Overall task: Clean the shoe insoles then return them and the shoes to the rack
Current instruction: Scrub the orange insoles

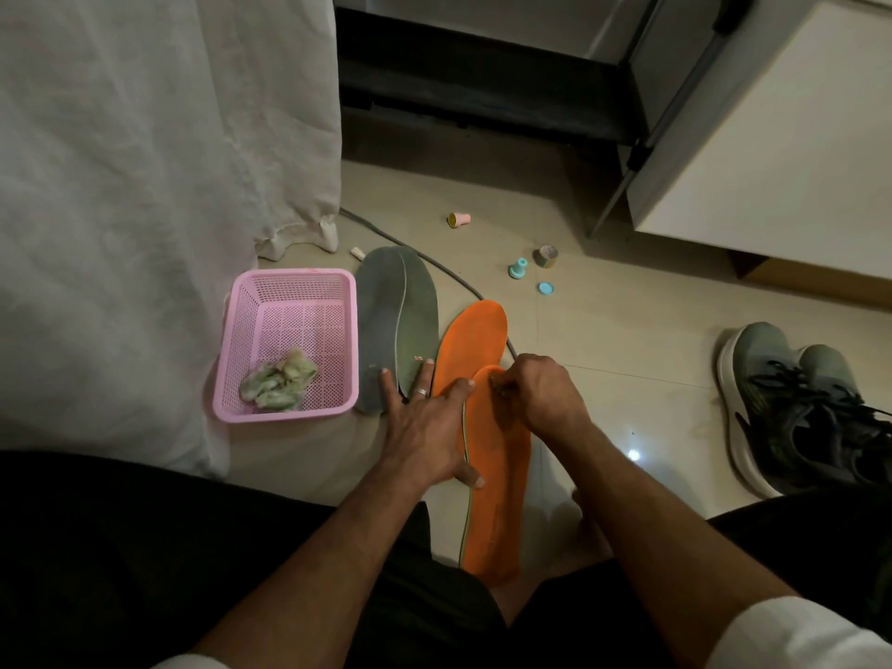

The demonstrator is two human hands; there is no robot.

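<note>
We see a pink basket [287,301] at left holding crumpled wipes [278,380]. On the tiled floor [627,340], grey insoles [396,325] lie beside two orange insoles [497,456]; shoes [796,408] sit at right. Our left hand [425,422] presses flat, fingers spread, on the insoles; our right hand [540,393] is pinched against the near orange insole, on what we cannot tell.

Dim, soft, wide-angle edge distortion

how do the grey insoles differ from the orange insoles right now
The grey insoles lie beside the pink basket, touched only by the left hand's fingertips; the orange insoles lie nearer the person, the near one being rubbed by the right hand. Both pairs lie overlapped on the floor.
</note>
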